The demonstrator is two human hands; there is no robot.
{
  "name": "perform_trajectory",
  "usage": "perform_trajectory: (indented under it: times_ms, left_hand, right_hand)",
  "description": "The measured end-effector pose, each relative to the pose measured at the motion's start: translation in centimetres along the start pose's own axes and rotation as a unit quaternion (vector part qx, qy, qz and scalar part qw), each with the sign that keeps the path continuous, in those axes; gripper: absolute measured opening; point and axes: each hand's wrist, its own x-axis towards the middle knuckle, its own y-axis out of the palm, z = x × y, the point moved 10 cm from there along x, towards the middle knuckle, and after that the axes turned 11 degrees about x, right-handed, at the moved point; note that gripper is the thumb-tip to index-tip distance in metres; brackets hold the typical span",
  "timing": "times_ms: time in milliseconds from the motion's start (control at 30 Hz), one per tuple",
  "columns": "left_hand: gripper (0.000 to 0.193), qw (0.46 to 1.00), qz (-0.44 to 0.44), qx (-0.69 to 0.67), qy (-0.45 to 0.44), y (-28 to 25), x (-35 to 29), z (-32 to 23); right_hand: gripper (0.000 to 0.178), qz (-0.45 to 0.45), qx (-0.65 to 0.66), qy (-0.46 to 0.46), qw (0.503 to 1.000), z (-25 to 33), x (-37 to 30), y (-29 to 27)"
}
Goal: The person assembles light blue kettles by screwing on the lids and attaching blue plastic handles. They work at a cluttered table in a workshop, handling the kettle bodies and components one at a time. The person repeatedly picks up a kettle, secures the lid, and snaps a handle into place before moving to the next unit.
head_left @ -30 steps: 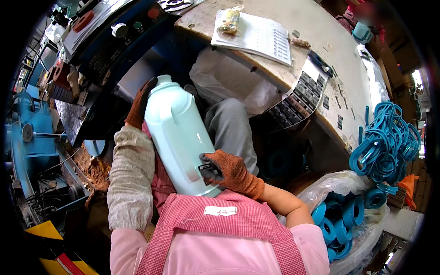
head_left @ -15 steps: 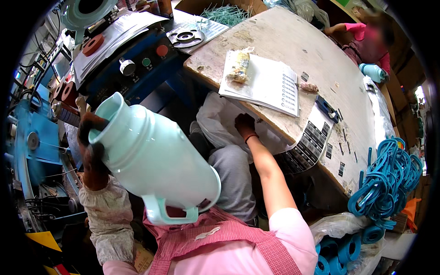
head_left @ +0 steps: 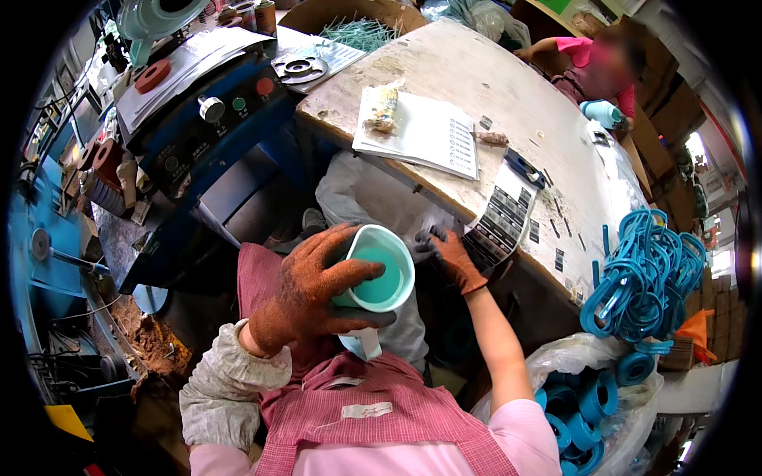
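The brown-gloved left hand (head_left: 308, 289) spreads its fingers around a mint jug (head_left: 387, 283). The brown-gloved right hand (head_left: 454, 260) (fingers unclear) hangs near the beige tabletop (head_left: 484, 79)'s edge.

Two gloved hands (head_left: 305, 289), one pale-green jug (head_left: 399, 278), one light-blue vessel (head_left: 601, 113), one silver knob (head_left: 211, 109), two push buttons (head_left: 264, 86)

A wrapped bundle (head_left: 382, 111) lies on white papers (head_left: 429, 139), a red ring (head_left: 157, 82) on stacked sheets (head_left: 194, 65)
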Motion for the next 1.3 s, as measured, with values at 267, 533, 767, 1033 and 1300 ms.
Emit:
perform_trajectory:
  times_ms: [267, 533, 767, 1033, 1300]
  left_hand:
    - [0.098, 0.999, -0.016, 0.043, -0.011, 1.7, 0.3, -1.4]
    - [0.107, 0.999, -0.028, 0.045, -0.003, 3.5, 0.3, -2.4]
    - [0.108, 1.0, -0.022, -0.014, -0.011, 3.7, -0.7, -2.9]
    - [0.107, 0.999, -0.053, -0.003, -0.011, 3.0, -1.8, -2.9]
    - [0.109, 0.998, -0.033, -0.034, -0.028, 3.7, -1.6, -1.7]
  right_hand:
    - [0.016, 0.154, -0.116, -0.331, 0.924, 19.9, -13.0, 11.6]
    - [0.032, 0.191, -0.199, -0.255, 0.927, 22.0, -17.7, 19.3]
    - [0.027, 0.252, -0.517, -0.311, 0.756, 17.9, -19.2, 22.1]
    - [0.023, 0.24, -0.497, -0.291, 0.782, 18.5, -18.6, 22.9]
    - [0.036, 0.149, -0.21, -0.136, 0.957, 18.6, -17.1, 18.0]
